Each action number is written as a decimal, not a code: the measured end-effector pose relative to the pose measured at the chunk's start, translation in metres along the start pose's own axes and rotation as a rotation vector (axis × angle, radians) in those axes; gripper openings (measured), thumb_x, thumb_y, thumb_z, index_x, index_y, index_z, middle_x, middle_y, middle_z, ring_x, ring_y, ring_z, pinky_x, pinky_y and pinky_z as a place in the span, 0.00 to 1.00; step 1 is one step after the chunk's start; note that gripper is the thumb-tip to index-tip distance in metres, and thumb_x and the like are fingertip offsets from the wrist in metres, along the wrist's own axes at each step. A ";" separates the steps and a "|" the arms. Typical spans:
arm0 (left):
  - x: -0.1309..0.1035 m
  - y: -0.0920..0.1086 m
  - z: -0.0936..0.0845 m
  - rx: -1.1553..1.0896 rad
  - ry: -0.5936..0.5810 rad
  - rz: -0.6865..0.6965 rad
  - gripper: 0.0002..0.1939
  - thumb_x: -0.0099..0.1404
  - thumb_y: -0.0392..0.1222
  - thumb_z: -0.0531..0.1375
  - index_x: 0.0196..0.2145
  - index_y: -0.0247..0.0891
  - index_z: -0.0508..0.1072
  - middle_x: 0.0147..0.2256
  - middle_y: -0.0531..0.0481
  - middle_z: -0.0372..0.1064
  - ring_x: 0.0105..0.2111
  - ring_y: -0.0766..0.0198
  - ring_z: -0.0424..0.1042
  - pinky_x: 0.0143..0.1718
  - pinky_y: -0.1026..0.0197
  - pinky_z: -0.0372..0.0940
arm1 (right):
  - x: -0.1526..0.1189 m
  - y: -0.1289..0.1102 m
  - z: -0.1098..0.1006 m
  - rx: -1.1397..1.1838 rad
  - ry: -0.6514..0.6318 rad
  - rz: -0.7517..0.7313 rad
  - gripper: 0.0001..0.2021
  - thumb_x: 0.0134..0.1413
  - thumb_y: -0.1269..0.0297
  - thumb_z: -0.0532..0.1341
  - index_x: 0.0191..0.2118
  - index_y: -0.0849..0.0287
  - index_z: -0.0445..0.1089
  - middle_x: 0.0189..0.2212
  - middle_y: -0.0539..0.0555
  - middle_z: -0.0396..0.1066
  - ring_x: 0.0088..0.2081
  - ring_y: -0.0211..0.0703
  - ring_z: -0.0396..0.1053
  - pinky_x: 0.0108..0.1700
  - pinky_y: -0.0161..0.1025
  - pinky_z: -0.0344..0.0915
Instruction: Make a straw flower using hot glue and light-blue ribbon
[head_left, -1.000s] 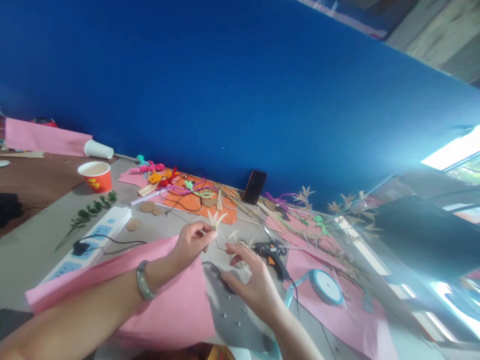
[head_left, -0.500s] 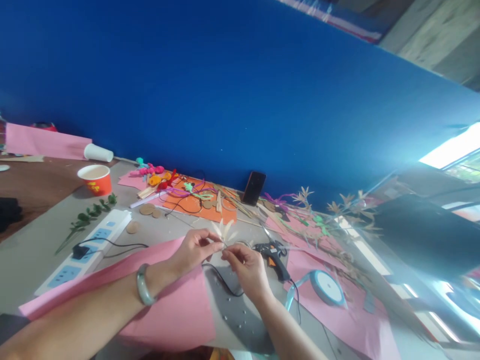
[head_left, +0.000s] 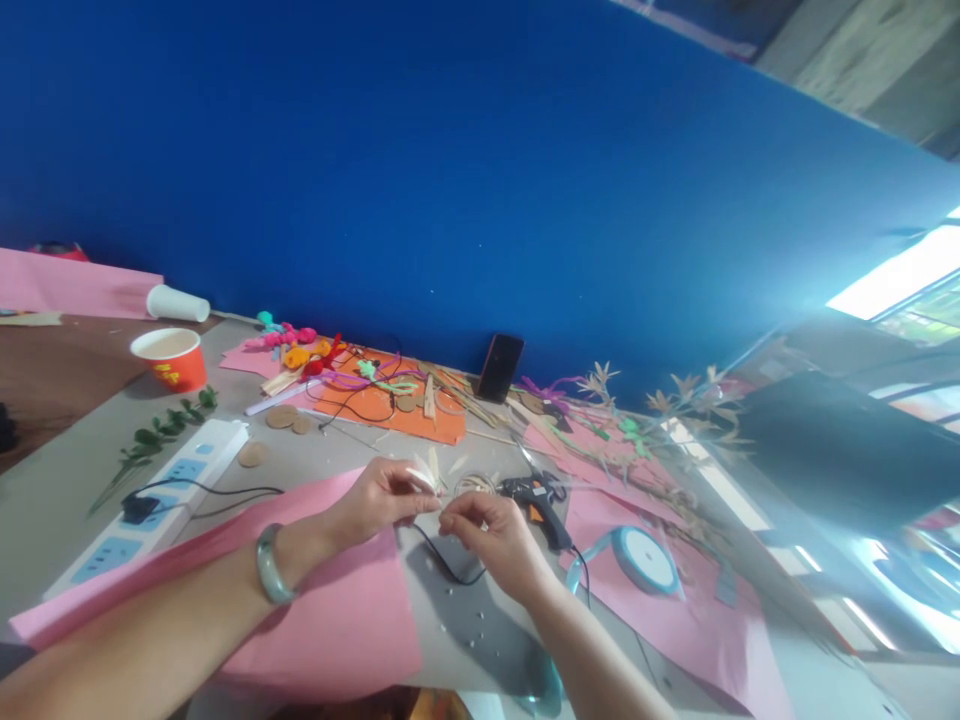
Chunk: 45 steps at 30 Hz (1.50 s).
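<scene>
Near the middle, my left hand (head_left: pixel 390 495) pinches the base of a pale, straw-coloured flower-like piece (head_left: pixel 433 464) with several thin petals fanning upward. My right hand (head_left: pixel 487 535) is close beside it, thumb and fingertips pressed together; whatever they hold is too small to make out. The fingertips of both hands nearly meet. A black glue gun (head_left: pixel 541 508) lies just right of my right hand. Under my left forearm is a pink paper sheet (head_left: pixel 330 610). Small white beads (head_left: pixel 481 632) are scattered on the grey table below my hands.
A white power strip (head_left: pixel 157 505) with a black plug, a green leafy sprig (head_left: pixel 157 435) and a red paper cup (head_left: pixel 171 362) are on the left. A phone (head_left: pixel 501 367) leans against the blue wall. A ribbon roll (head_left: pixel 646 560) lies on pink paper at right.
The view has shifted slightly, moving the scene left. The petals have tilted lower and partly behind my left fingers. Both hands stay close together with fingers pinched.
</scene>
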<state>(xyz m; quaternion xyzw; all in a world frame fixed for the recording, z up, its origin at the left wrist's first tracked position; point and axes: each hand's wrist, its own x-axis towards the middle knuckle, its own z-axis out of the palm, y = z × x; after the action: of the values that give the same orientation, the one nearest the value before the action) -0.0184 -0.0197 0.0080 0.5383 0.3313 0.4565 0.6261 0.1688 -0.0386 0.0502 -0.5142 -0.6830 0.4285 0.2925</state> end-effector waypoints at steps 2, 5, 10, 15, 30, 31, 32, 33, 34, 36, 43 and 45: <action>0.000 0.001 0.000 0.002 -0.010 0.003 0.12 0.53 0.44 0.69 0.25 0.32 0.74 0.18 0.56 0.62 0.17 0.74 0.60 0.19 0.68 0.54 | 0.001 0.000 -0.001 0.002 -0.022 0.002 0.07 0.47 0.72 0.61 0.24 0.59 0.75 0.21 0.49 0.72 0.23 0.35 0.64 0.27 0.32 0.57; -0.002 0.003 0.001 0.013 -0.007 0.009 0.12 0.53 0.44 0.69 0.24 0.32 0.74 0.18 0.56 0.62 0.17 0.74 0.60 0.18 0.69 0.54 | 0.002 0.000 -0.002 -0.010 -0.036 -0.006 0.07 0.47 0.73 0.60 0.25 0.59 0.75 0.22 0.49 0.74 0.24 0.36 0.65 0.27 0.32 0.59; -0.001 0.006 0.001 0.010 0.079 0.040 0.11 0.54 0.44 0.68 0.27 0.32 0.76 0.17 0.56 0.62 0.16 0.74 0.60 0.18 0.68 0.55 | 0.002 -0.002 -0.022 -0.112 0.019 -0.087 0.04 0.46 0.65 0.66 0.29 0.59 0.76 0.25 0.51 0.76 0.27 0.40 0.69 0.31 0.36 0.63; 0.003 0.004 -0.002 -0.002 0.192 0.040 0.11 0.54 0.44 0.68 0.27 0.32 0.77 0.22 0.52 0.68 0.16 0.74 0.61 0.17 0.68 0.57 | -0.003 -0.005 -0.059 -0.167 0.231 -0.100 0.09 0.49 0.58 0.65 0.28 0.59 0.73 0.22 0.51 0.73 0.24 0.39 0.66 0.28 0.36 0.63; 0.005 0.012 -0.006 0.082 0.333 0.041 0.13 0.60 0.47 0.62 0.29 0.32 0.74 0.16 0.55 0.63 0.17 0.71 0.62 0.20 0.68 0.60 | -0.012 0.022 -0.055 -0.501 0.078 -0.214 0.18 0.63 0.58 0.53 0.21 0.56 0.62 0.17 0.48 0.65 0.22 0.38 0.63 0.30 0.36 0.59; 0.005 0.012 -0.006 0.078 0.317 0.040 0.13 0.60 0.47 0.62 0.30 0.32 0.74 0.16 0.55 0.63 0.17 0.71 0.62 0.20 0.68 0.60 | -0.008 0.025 -0.056 -0.527 0.118 -0.218 0.14 0.60 0.59 0.56 0.24 0.56 0.65 0.19 0.49 0.68 0.24 0.39 0.65 0.31 0.36 0.60; 0.005 0.011 -0.006 0.071 0.300 0.039 0.13 0.60 0.47 0.62 0.30 0.32 0.74 0.16 0.55 0.63 0.17 0.70 0.63 0.19 0.68 0.60 | -0.003 0.027 -0.058 -0.565 0.159 -0.219 0.08 0.57 0.62 0.58 0.29 0.57 0.68 0.24 0.51 0.72 0.27 0.41 0.67 0.33 0.37 0.61; 0.005 0.010 -0.006 0.065 0.284 0.038 0.13 0.60 0.47 0.62 0.30 0.32 0.74 0.16 0.54 0.64 0.17 0.70 0.63 0.19 0.68 0.60 | 0.003 0.030 -0.059 -0.612 0.195 -0.221 0.04 0.54 0.65 0.60 0.35 0.57 0.70 0.29 0.52 0.74 0.30 0.42 0.69 0.35 0.39 0.62; 0.005 0.008 -0.007 0.062 0.272 0.039 0.13 0.60 0.47 0.62 0.30 0.32 0.74 0.17 0.54 0.65 0.17 0.70 0.63 0.19 0.68 0.59 | 0.010 0.033 -0.061 -0.667 0.221 -0.225 0.11 0.51 0.68 0.61 0.42 0.57 0.70 0.35 0.54 0.75 0.33 0.44 0.70 0.38 0.41 0.62; 0.004 0.005 -0.007 0.073 0.263 0.046 0.13 0.60 0.48 0.62 0.30 0.33 0.74 0.18 0.53 0.66 0.17 0.70 0.63 0.19 0.68 0.59 | 0.026 0.038 -0.065 -0.781 0.215 -0.236 0.20 0.48 0.72 0.63 0.49 0.57 0.67 0.39 0.55 0.75 0.36 0.46 0.72 0.42 0.44 0.62; 0.006 -0.003 -0.007 0.104 0.265 0.056 0.13 0.61 0.49 0.62 0.30 0.34 0.73 0.16 0.56 0.63 0.16 0.72 0.62 0.18 0.69 0.59 | 0.084 0.050 -0.061 -1.031 -0.056 -0.358 0.09 0.53 0.73 0.59 0.39 0.58 0.75 0.38 0.55 0.76 0.40 0.44 0.71 0.44 0.39 0.62; 0.007 -0.006 -0.007 0.096 0.264 0.038 0.13 0.60 0.49 0.62 0.30 0.34 0.73 0.16 0.56 0.63 0.16 0.71 0.62 0.18 0.69 0.59 | 0.095 0.050 -0.057 -1.077 -0.133 -0.396 0.10 0.52 0.75 0.59 0.35 0.57 0.76 0.35 0.55 0.76 0.40 0.45 0.70 0.44 0.38 0.61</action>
<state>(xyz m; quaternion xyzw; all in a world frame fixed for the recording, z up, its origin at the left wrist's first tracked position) -0.0206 -0.0109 0.0015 0.5093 0.4218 0.5187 0.5419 0.2108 0.0730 0.0280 -0.4249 -0.9049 -0.0110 0.0208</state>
